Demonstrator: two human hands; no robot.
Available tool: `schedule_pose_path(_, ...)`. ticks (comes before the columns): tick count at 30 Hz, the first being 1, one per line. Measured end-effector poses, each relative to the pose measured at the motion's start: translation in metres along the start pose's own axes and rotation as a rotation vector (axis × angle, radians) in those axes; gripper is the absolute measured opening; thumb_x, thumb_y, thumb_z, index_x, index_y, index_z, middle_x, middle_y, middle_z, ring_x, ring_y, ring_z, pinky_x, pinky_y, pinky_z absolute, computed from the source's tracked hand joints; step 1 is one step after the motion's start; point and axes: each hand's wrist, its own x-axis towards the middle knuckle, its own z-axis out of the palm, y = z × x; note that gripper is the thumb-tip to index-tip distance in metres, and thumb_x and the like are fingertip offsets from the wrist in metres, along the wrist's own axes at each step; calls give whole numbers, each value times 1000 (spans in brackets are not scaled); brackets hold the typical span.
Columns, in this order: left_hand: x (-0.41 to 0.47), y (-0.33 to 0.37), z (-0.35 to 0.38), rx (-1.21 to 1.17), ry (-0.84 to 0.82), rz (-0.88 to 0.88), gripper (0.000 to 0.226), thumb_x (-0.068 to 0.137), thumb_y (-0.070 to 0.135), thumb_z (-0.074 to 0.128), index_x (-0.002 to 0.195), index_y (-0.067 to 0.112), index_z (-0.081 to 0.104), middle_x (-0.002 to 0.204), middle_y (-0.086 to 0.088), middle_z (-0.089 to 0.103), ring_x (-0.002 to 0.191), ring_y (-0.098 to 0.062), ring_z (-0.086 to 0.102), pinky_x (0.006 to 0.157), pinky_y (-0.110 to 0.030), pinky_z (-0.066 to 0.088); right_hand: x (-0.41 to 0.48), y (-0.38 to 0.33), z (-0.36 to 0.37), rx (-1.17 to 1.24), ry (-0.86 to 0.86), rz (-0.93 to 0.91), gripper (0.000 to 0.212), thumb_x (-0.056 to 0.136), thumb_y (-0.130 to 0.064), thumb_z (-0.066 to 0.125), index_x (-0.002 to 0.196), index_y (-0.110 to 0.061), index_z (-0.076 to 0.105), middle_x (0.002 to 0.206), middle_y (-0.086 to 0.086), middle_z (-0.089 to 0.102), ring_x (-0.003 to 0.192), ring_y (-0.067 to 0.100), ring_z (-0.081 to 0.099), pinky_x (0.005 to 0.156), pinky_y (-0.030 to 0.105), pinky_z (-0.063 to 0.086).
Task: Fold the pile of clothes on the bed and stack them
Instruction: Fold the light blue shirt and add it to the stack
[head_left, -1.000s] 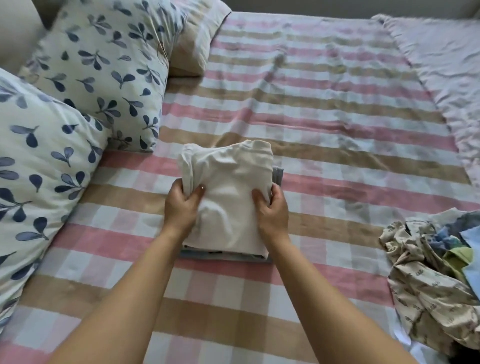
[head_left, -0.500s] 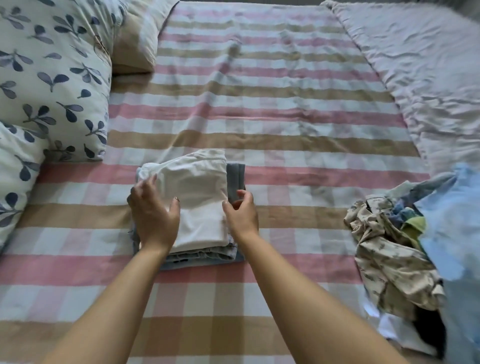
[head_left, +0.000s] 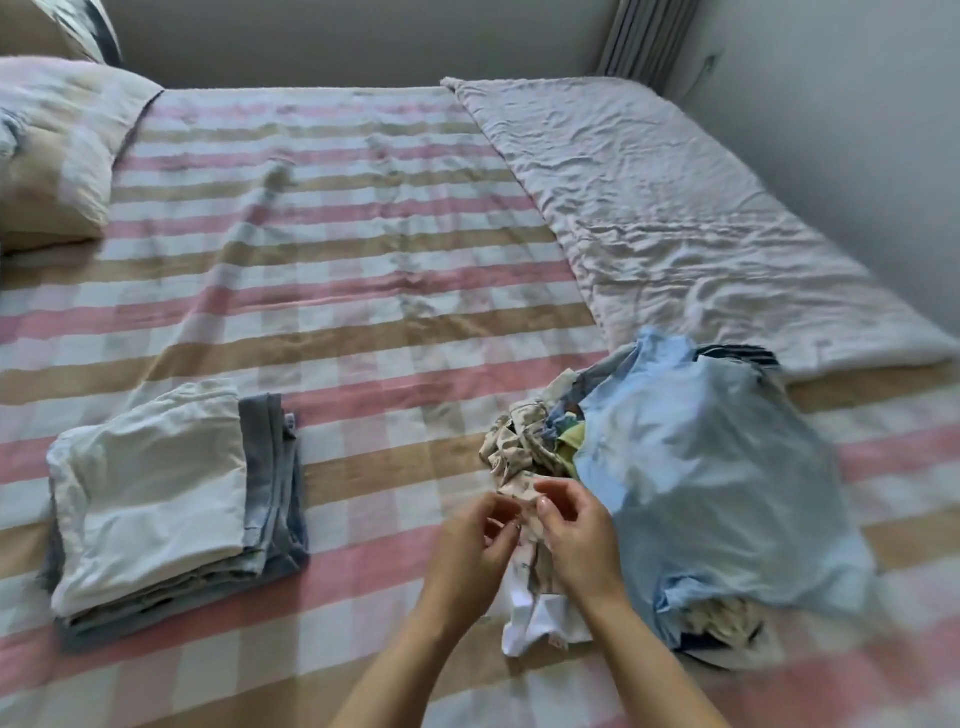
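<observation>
A stack of folded clothes (head_left: 156, 499) lies on the bed at the left, a cream piece on top of blue-grey ones. The unfolded pile (head_left: 701, 467) sits at the right, topped by a light blue garment. At the pile's left edge is a cream patterned garment (head_left: 511, 449). My left hand (head_left: 475, 545) and my right hand (head_left: 574, 535) are both at that garment's near end, fingers curled and pinching its fabric. A white piece (head_left: 530, 618) lies below my hands.
The bed carries a pink, tan and white striped sheet (head_left: 337, 291). A crumpled pale quilt (head_left: 675, 218) covers its right side. A pillow (head_left: 52, 156) lies at the far left. A grey wall runs along the back and right.
Both hands left the folded stack and moved right to the unfolded pile, where they now pinch the patterned garment. The view swung right, so the leaf-print pillows are out of sight.
</observation>
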Motion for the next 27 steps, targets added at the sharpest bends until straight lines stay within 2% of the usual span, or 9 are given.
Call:
schedule_pose_path(6,23,24,97,-53,-34,-139,10,86,8,59,90,16,64,83,2,66,72,-10,59,70,-24,49,33,46,-81,-20,18,70,15,87,-6,59,91,-19,64,85,-8,64,84,10,61,75,21,47)
schedule_pose_path(8,34,24,123,-20,-2,-175,11,87,10,59,95,16,64,91,1,66,78,-10,60,72,-21,48,43,61,-97,-35,-10,84,13,88,-8,58,92,-17,65,87,-6,65,85,10,61,77,22,47)
schedule_pose_path(10,44,21,145,32,71,-213,19,87,12,58,105,15,61,105,0,61,88,-10,58,78,-21,46,51,77,-109,-60,-57,90,11,88,-9,58,92,-18,64,87,-5,65,85,10,61,76,22,47)
schedule_pose_path(14,65,12,170,88,216,-391,40,89,12,56,127,7,47,127,-10,51,116,-24,48,99,-36,39,63,97,-120,-122,-147,65,13,87,-9,58,97,-14,65,93,0,67,87,11,61,79,22,47)
schedule_pose_path(17,73,14,173,-3,349,-470,38,88,11,58,125,5,49,114,-11,60,101,-21,55,87,-33,45,68,102,-122,-142,-194,25,18,88,-10,58,104,-13,65,100,2,65,91,9,59,83,19,46)
schedule_pose_path(19,72,20,173,-62,408,-422,33,85,8,63,118,7,57,95,-3,66,86,-15,61,75,-25,49,68,99,-123,-114,-214,4,23,88,-14,59,110,-14,63,105,1,62,92,5,57,87,20,46)
schedule_pose_path(21,67,30,174,-216,366,-368,23,81,2,66,104,5,64,82,0,69,77,-13,66,69,-20,52,66,93,-125,-29,-240,4,33,88,-19,61,121,-16,57,112,-2,58,99,5,56,93,26,47)
schedule_pose_path(24,56,48,179,-599,222,-362,13,83,-5,60,93,0,68,78,-12,72,72,-20,70,62,-23,55,59,84,-133,96,-309,27,47,88,-22,61,132,-19,46,126,-7,52,115,5,51,99,28,44)
schedule_pose_path(27,48,63,181,-780,105,-426,19,89,-7,47,94,-2,65,76,-17,71,69,-22,69,59,-23,54,52,80,-145,164,-309,56,57,80,-9,59,133,-21,43,120,-7,57,110,4,56,95,27,49)
